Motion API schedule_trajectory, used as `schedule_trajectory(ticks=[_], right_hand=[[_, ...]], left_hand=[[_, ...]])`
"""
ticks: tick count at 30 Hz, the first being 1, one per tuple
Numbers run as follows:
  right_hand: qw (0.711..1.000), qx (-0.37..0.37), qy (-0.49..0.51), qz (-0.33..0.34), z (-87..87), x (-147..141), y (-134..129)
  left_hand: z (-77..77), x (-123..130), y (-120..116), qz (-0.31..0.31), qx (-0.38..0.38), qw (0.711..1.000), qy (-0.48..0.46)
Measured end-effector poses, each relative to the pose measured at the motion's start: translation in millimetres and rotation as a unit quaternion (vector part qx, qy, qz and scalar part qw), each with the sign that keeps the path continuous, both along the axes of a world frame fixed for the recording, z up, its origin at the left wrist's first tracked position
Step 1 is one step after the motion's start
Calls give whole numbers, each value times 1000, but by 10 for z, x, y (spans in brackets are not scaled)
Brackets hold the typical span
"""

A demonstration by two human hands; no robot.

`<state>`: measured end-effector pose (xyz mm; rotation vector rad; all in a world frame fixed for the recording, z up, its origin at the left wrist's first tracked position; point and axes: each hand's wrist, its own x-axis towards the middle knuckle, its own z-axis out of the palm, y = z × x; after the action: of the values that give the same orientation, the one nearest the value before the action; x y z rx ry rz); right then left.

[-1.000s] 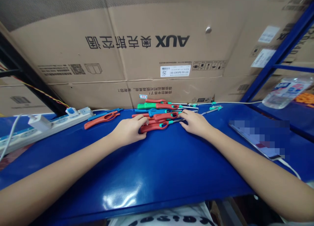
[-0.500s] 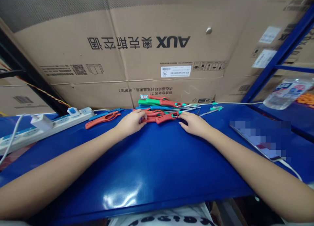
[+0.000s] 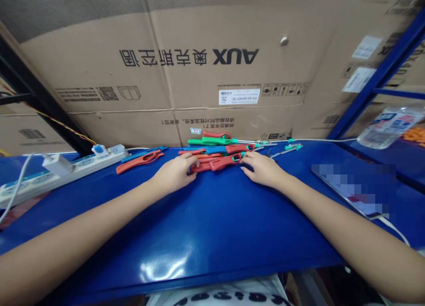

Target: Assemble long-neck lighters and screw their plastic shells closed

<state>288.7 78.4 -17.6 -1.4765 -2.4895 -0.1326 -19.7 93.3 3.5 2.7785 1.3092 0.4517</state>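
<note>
Against the cardboard lies a heap of long-nosed lighters with red, green and blue handles and thin metal stems. My left hand [image 3: 175, 169] is closed at the left end of the nearest red lighters, fingers curled over the handle. My right hand [image 3: 263, 168] pinches the stem end of the front red lighter [image 3: 222, 163], just past its trigger opening. Behind it sit another red lighter [image 3: 239, 149], a blue lighter [image 3: 215, 149] and a green lighter [image 3: 217, 140]. My fingers hide parts of the front handles.
Red and blue handle shells [image 3: 139, 161] lie left beside a white power strip [image 3: 66, 175]. Small metal parts with green ends [image 3: 292, 147] rest on the right. A phone [image 3: 352, 193] with a cable and a plastic bottle [image 3: 381, 129] stand farther right. A large carton [image 3: 186, 27] backs the blue table [image 3: 212, 226].
The heap has shifted: a red lighter and a green one behind my hands moved right, and more of a blue handle shows. My hands stay in nearly the same place.
</note>
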Motion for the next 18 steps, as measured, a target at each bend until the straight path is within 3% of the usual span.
schedule_trajectory(ticks=[9, 18], right_hand=[[999, 5, 8, 53, -18, -143, -11], [997, 12, 7, 78, -19, -140, -30]], left_hand=[[-71, -59, 133, -7, 11, 999, -36], [-52, -32, 57, 2, 23, 999, -47]])
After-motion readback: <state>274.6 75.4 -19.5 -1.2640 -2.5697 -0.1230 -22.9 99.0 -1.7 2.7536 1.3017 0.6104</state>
